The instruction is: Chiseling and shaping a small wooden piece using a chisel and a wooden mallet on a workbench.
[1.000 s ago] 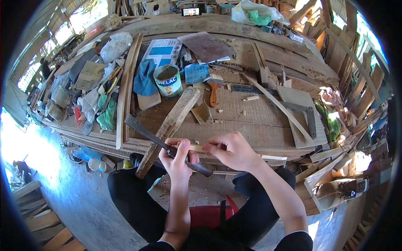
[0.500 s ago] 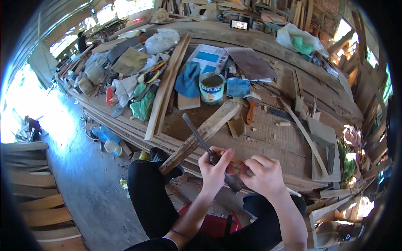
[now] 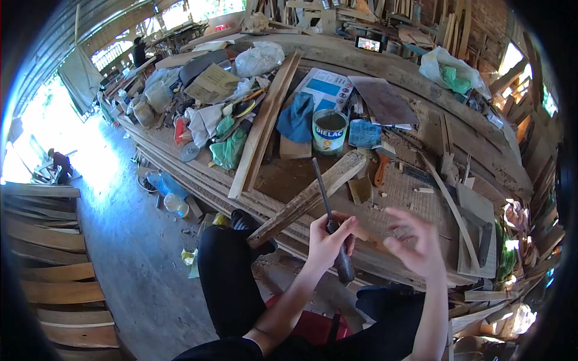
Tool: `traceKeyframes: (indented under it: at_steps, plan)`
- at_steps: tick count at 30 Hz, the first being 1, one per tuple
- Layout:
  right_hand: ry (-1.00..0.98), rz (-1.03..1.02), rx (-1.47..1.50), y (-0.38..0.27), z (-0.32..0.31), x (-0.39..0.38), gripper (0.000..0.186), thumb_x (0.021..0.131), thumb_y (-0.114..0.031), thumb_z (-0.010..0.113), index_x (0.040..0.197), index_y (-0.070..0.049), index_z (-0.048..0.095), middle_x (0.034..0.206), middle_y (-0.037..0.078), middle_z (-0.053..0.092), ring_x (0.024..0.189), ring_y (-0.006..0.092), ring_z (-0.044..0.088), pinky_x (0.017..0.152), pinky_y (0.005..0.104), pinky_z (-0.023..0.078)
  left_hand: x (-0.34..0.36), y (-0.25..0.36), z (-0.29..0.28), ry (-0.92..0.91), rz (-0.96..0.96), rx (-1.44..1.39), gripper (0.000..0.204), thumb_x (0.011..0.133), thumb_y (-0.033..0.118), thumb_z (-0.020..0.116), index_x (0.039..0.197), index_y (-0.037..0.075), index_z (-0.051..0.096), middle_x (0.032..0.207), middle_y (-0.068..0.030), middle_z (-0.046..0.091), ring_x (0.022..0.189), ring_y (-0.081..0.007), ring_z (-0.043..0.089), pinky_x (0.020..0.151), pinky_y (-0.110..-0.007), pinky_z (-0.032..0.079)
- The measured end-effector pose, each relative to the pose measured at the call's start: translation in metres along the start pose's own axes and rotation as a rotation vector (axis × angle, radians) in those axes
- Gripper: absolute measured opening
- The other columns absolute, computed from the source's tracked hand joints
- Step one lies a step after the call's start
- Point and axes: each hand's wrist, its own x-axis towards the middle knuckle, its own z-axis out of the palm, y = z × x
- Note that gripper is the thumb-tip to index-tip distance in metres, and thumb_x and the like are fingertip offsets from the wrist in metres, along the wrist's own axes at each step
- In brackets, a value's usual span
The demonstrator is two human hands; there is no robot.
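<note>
My left hand (image 3: 328,243) is closed round a dark chisel (image 3: 344,263), its long metal blade pointing up and away from me; a small light wood piece (image 3: 361,233) sticks out from those fingers. My right hand (image 3: 414,246) is just right of it, fingers spread and slightly blurred, holding nothing. Beyond my left hand a rough, weathered batten (image 3: 277,218) lies slanting over the edge of the wooden bench (image 3: 421,210). Behind it stand a metal can (image 3: 329,139) and, lying to its right, an orange-handled brush (image 3: 381,168).
Bags, cloths and tools (image 3: 205,129) clutter the bench's left, beside long strips (image 3: 268,120). A thin strip (image 3: 451,210) and square (image 3: 484,237) lie right. A small screen (image 3: 367,44) is at the back. Stacked planks (image 3: 60,240) line the left floor; people (image 3: 60,165) appear far left.
My right hand has let go of the small wood piece and spread its fingers. The chisel now points more upright. The view has swung left, bringing more floor and planks into sight.
</note>
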Motion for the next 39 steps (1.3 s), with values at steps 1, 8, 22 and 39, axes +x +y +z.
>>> traceKeyframes:
  at_steps: [1,8,22,39]
  plan:
    - [-0.127,0.099,-0.065,0.006,0.006,-0.005,0.02,0.082,-0.009,0.067,0.102,-0.005,0.072,0.087,0.012,0.073,0.068,0.0177,0.071,0.065,0.0288,0.056,0.0,0.0,0.002,0.025,-0.028,-0.023,0.017,0.091,0.014,0.071,0.09,-0.001,0.062,0.064,-0.0063,0.059,0.046,-0.0141,0.055,0.041,-0.027,0.041]
    - [-0.266,0.268,-0.22,0.013,0.022,-0.004,0.016,0.081,-0.019,0.07,0.091,-0.006,0.073,0.078,0.013,0.07,0.072,0.0266,0.071,0.064,0.0352,0.055,-0.004,0.009,0.005,0.168,-0.012,-0.022,0.014,0.091,0.011,0.07,0.087,0.001,0.062,0.06,-0.0048,0.057,0.044,-0.0129,0.054,0.038,-0.027,0.041]
    - [-0.114,0.072,-0.276,0.015,0.026,-0.014,0.014,0.082,-0.018,0.066,0.086,-0.006,0.072,0.076,0.011,0.068,0.066,0.0311,0.067,0.062,0.0396,0.055,-0.009,0.003,0.014,0.189,0.07,0.025,0.028,0.092,0.028,0.071,0.089,0.003,0.059,0.063,-0.0069,0.057,0.045,-0.0157,0.053,0.039,-0.03,0.041]
    - [-0.313,0.272,-0.137,0.02,0.006,-0.012,0.026,0.092,-0.025,0.06,0.103,-0.002,0.066,0.081,0.02,0.068,0.075,0.0363,0.067,0.069,0.0445,0.05,-0.013,0.011,0.028,0.181,0.116,0.036,0.041,0.101,0.04,0.054,0.1,-0.001,0.056,0.066,-0.0087,0.055,0.047,-0.0155,0.051,0.041,-0.029,0.041]
